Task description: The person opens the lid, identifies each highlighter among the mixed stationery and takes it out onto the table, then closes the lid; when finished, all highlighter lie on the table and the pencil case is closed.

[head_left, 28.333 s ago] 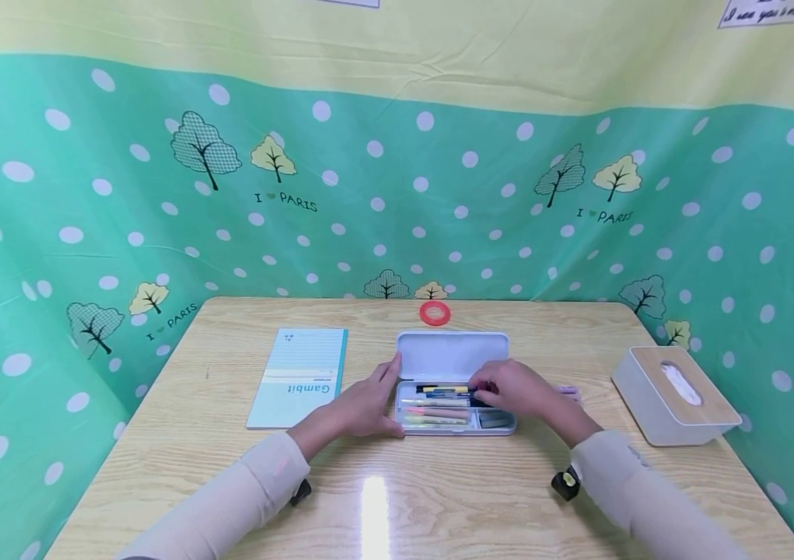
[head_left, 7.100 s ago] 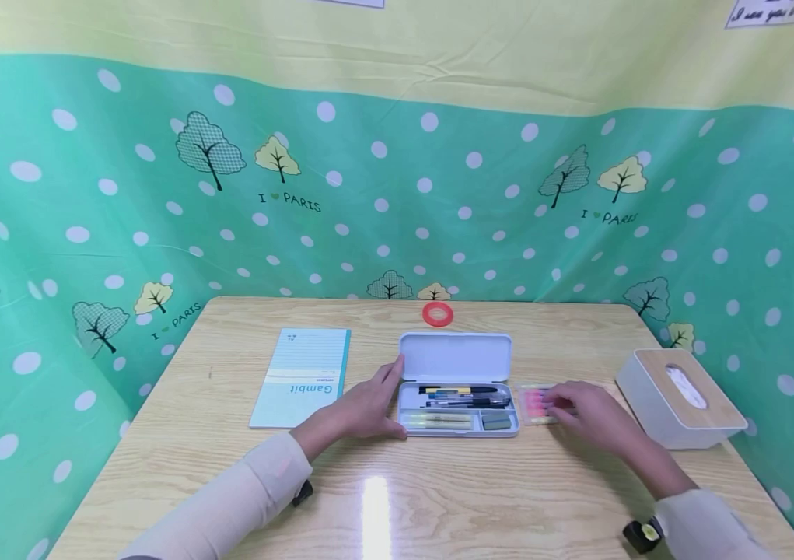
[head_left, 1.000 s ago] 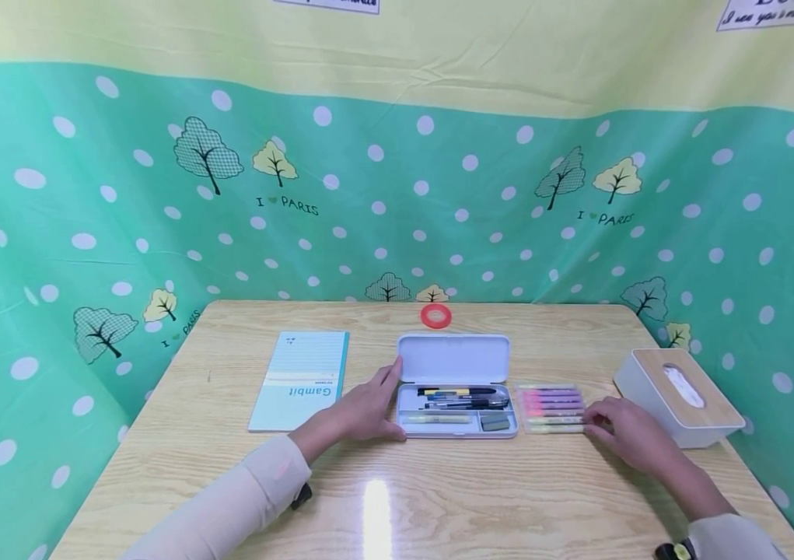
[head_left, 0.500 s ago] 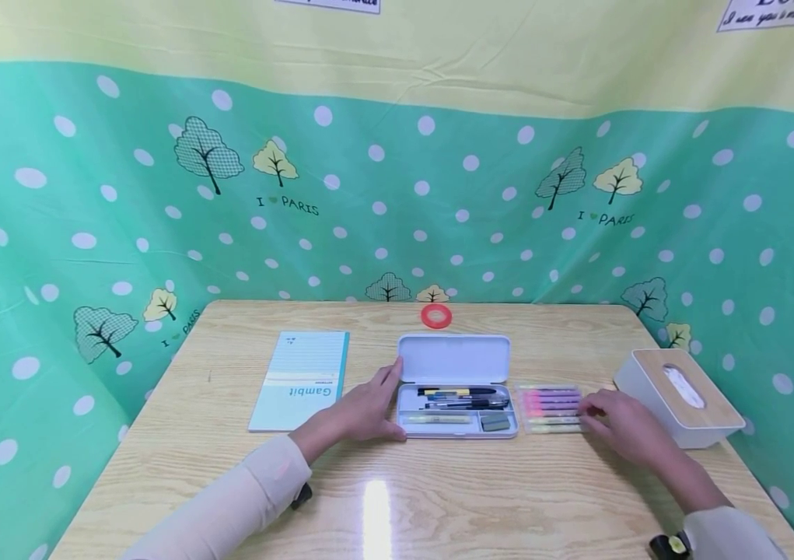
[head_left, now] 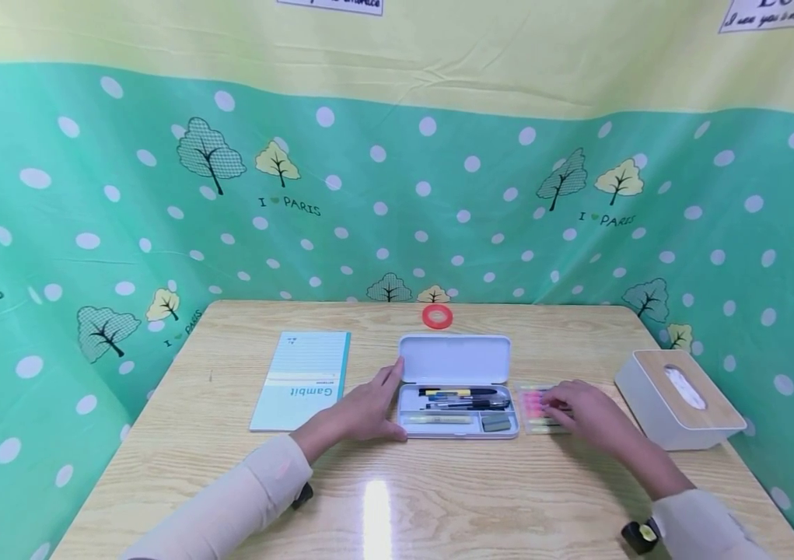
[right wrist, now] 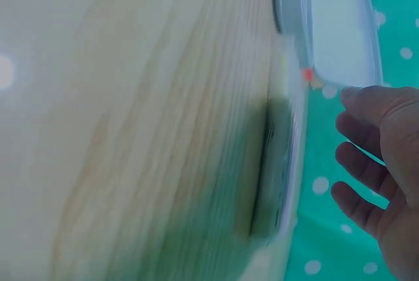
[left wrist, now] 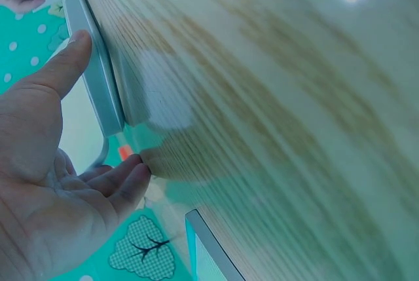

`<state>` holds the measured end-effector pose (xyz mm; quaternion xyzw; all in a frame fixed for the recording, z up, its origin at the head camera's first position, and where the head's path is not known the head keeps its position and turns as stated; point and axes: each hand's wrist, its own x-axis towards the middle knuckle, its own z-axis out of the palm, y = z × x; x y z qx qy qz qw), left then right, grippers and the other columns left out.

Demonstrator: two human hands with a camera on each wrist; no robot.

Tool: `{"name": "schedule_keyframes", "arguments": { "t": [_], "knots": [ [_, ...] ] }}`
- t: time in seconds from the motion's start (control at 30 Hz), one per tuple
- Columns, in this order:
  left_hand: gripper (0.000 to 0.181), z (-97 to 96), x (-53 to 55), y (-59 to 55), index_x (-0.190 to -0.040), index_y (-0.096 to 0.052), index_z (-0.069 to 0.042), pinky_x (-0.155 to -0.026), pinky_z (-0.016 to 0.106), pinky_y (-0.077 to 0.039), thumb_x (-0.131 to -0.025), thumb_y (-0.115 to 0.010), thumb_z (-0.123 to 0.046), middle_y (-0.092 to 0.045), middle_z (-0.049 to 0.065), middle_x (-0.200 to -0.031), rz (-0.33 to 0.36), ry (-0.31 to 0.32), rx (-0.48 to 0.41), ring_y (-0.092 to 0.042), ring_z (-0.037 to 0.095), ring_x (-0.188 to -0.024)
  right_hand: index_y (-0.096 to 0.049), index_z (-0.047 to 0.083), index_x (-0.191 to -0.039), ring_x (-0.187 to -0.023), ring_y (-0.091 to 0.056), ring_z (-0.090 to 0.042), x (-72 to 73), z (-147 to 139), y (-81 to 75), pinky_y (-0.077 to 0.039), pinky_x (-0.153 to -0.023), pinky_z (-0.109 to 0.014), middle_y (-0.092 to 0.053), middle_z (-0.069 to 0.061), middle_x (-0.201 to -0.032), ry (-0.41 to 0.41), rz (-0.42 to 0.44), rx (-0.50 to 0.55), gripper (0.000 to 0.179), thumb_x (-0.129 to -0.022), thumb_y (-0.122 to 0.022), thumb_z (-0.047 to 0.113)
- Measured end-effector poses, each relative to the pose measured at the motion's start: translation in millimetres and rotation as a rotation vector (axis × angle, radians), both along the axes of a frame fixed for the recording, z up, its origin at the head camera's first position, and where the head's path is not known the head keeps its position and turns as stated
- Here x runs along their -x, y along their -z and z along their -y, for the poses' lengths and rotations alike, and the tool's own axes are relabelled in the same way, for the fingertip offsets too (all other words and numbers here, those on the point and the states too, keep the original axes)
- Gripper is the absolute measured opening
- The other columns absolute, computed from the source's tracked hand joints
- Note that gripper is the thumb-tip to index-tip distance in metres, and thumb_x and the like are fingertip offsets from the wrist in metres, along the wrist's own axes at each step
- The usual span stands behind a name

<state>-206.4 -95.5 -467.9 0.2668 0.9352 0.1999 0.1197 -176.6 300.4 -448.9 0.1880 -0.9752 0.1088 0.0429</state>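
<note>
A white pencil case [head_left: 454,359] lies with its lid raised. Dark pens [head_left: 466,404] fill its rear compartment. One pale pen [head_left: 441,419] lies in the front compartment, beside a grey eraser [head_left: 496,422]. My left hand [head_left: 362,408] rests against the case's left end, thumb at the front corner and fingers extended toward the lid. Right of the case, a clear flat tray of pink, purple and yellow highlighters [head_left: 533,403] lies partly under my right hand [head_left: 592,416]. In the right wrist view its fingers [right wrist: 363,166] are spread and loosely bent, with nothing seen between them.
A light blue notebook [head_left: 302,381] lies left of my left hand. Behind the pencil case is a red tape ring [head_left: 428,317]. A tissue box [head_left: 676,397] stands at the right, close to my right forearm. A patterned curtain [head_left: 397,225] borders the table's back.
Over the last second my right hand moved left, from the highlighters' right ends to over them. Earlier, more pink and yellow highlighters lay in the pencil case. My left hand stayed put.
</note>
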Motion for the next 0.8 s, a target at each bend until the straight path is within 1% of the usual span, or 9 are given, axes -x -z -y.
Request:
{"name": "schedule_keyframes", "arguments": {
  "t": [0.13, 0.27, 0.33, 0.4, 0.53, 0.6, 0.67, 0.8],
  "knots": [
    [0.130, 0.0, 0.4, 1.1, -0.164, 0.005, -0.010, -0.123, 0.041, -0.038, -0.080, -0.082, -0.055, -0.021, 0.017, -0.169, -0.005, 0.002, -0.003, -0.039, 0.032, -0.149, -0.078, 0.015, -0.105, -0.093, -0.068, -0.018, 1.5, 11.5, -0.5, -0.061, -0.083, -0.042, -0.074, 0.001, -0.097, -0.043, -0.021, 0.010, 0.015, -0.090, -0.077, 0.017],
    [0.132, -0.1, 1.2, 2.7, -0.164, 0.006, -0.010, -0.122, 0.041, -0.039, -0.079, -0.083, -0.055, -0.022, 0.017, -0.169, -0.010, -0.003, -0.003, -0.042, 0.033, -0.147, -0.078, 0.016, -0.104, -0.086, -0.065, -0.011, 4.9, 22.1, 0.7, -0.060, -0.077, -0.033, -0.073, 0.005, -0.093, -0.109, -0.063, 0.016, 0.014, -0.090, -0.077, 0.017],
    [0.132, -0.2, 1.4, 2.5, -0.164, 0.006, -0.010, -0.122, 0.041, -0.039, -0.078, -0.083, -0.055, -0.021, 0.017, -0.169, -0.009, -0.005, -0.004, -0.042, 0.033, -0.147, -0.078, 0.017, -0.104, -0.085, -0.064, -0.009, 6.4, 28.4, 0.8, -0.060, -0.075, -0.030, -0.073, 0.006, -0.093, -0.135, -0.063, 0.018, 0.014, -0.090, -0.076, 0.017],
    [0.132, -0.3, 1.5, 2.1, -0.164, 0.006, -0.010, -0.122, 0.041, -0.039, -0.078, -0.083, -0.056, -0.021, 0.016, -0.169, -0.008, -0.005, -0.007, -0.042, 0.033, -0.147, -0.079, 0.016, -0.104, -0.087, -0.065, -0.011, 7.5, 35.3, 0.4, -0.060, -0.075, -0.030, -0.075, 0.005, -0.095, -0.165, -0.057, 0.024, 0.014, -0.091, -0.076, 0.016],
    [0.132, -0.4, 2.1, 2.0, -0.164, 0.006, -0.010, -0.122, 0.041, -0.039, -0.078, -0.083, -0.056, -0.020, 0.016, -0.169, -0.004, -0.005, -0.006, -0.041, 0.033, -0.148, -0.079, 0.019, -0.108, -0.095, -0.068, -0.016, 7.3, 50.5, 0.7, -0.061, -0.082, -0.036, -0.076, 0.004, -0.101, -0.209, -0.033, 0.011, 0.016, -0.092, -0.075, 0.017],
    [0.132, -0.3, 2.2, 2.4, -0.164, 0.006, -0.010, -0.122, 0.041, -0.039, -0.078, -0.083, -0.056, -0.021, 0.016, -0.169, -0.005, -0.005, -0.003, -0.042, 0.033, -0.147, -0.079, 0.021, -0.109, -0.100, -0.069, -0.016, 6.7, 57.9, 1.6, -0.061, -0.086, -0.038, -0.076, 0.006, -0.105, -0.223, -0.018, -0.001, 0.017, -0.093, -0.074, 0.019],
    [0.133, -0.1, 2.2, 2.4, -0.164, 0.007, -0.010, -0.122, 0.041, -0.039, -0.078, -0.083, -0.056, -0.021, 0.017, -0.169, -0.005, -0.005, 0.000, -0.042, 0.034, -0.147, -0.079, 0.022, -0.110, -0.101, -0.069, -0.015, 6.4, 64.8, 2.7, -0.061, -0.087, -0.038, -0.076, 0.007, -0.105, -0.244, -0.005, -0.004, 0.017, -0.094, -0.073, 0.021],
    [0.133, 0.0, 1.2, 2.0, -0.164, 0.007, -0.010, -0.121, 0.042, -0.039, -0.078, -0.084, -0.055, -0.021, 0.018, -0.169, -0.007, -0.003, 0.000, -0.043, 0.034, -0.146, -0.080, 0.022, -0.109, -0.096, -0.067, -0.011, 6.5, 76.4, 6.5, -0.060, -0.083, -0.033, -0.074, 0.008, -0.100, -0.296, -0.012, -0.006, 0.017, -0.093, -0.074, 0.022]
  ]
}}
